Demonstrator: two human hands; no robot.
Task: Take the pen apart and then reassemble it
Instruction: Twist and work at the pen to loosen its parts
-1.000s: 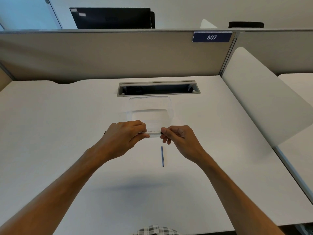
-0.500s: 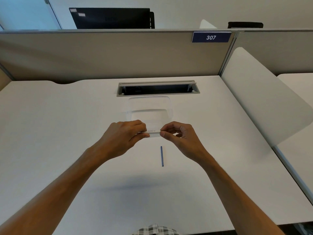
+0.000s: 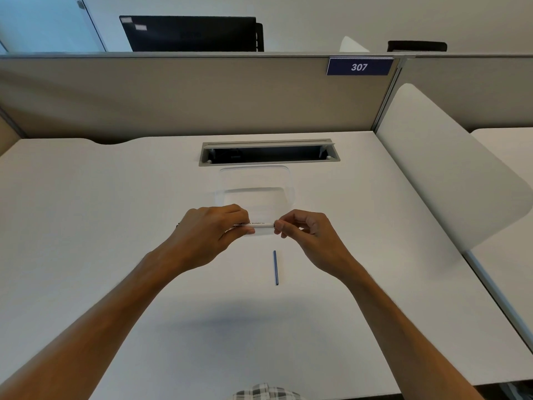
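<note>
I hold a white pen barrel [image 3: 259, 225] level above the desk, with dark print along its side. My left hand [image 3: 210, 232] wraps the barrel's left part and hides that end. The thumb and fingers of my right hand [image 3: 302, 230] pinch the barrel's right end. A thin blue refill tube [image 3: 275, 267] lies loose on the white desk just below and between my hands, pointing away from me.
A clear plastic container [image 3: 256, 186] sits just beyond my hands. Behind it is an open cable slot [image 3: 269, 153] in the desk. A beige partition [image 3: 187, 93] closes the back and a white divider panel [image 3: 450, 166] stands at the right.
My right hand has rolled its fingers around the barrel's right end, raising the knuckles. The left hand, barrel and blue tube have stayed in place.
</note>
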